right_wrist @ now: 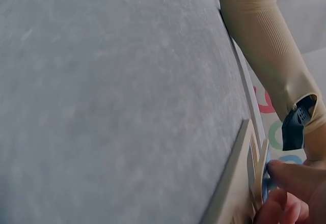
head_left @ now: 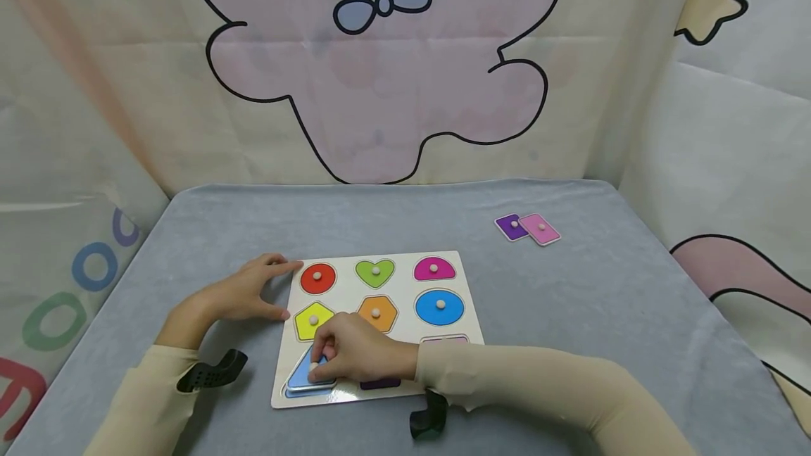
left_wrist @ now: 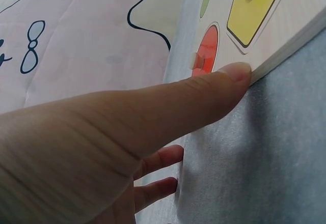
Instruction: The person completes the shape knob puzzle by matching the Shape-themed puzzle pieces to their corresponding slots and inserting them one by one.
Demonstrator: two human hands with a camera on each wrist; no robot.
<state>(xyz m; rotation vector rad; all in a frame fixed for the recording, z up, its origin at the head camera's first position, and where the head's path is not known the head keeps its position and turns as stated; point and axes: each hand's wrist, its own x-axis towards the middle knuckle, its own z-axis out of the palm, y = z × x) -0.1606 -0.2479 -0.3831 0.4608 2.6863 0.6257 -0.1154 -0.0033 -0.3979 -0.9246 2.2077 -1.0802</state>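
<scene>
A white shape-puzzle board lies on the table. My right hand pinches the knob of a blue triangle piece, which lies tilted and a little off the blue triangle recess at the board's near-left corner. In the right wrist view the triangle piece stands up from the board at an angle. At the board's left edge, my left hand touches with index fingertip and thumb spread apart; the left wrist view has the thumb against the board's corner.
Seated in the board are a red circle, green heart, magenta half-circle, yellow pentagon, orange hexagon and blue oval. A purple piece and a pink piece overlap on the grey cloth.
</scene>
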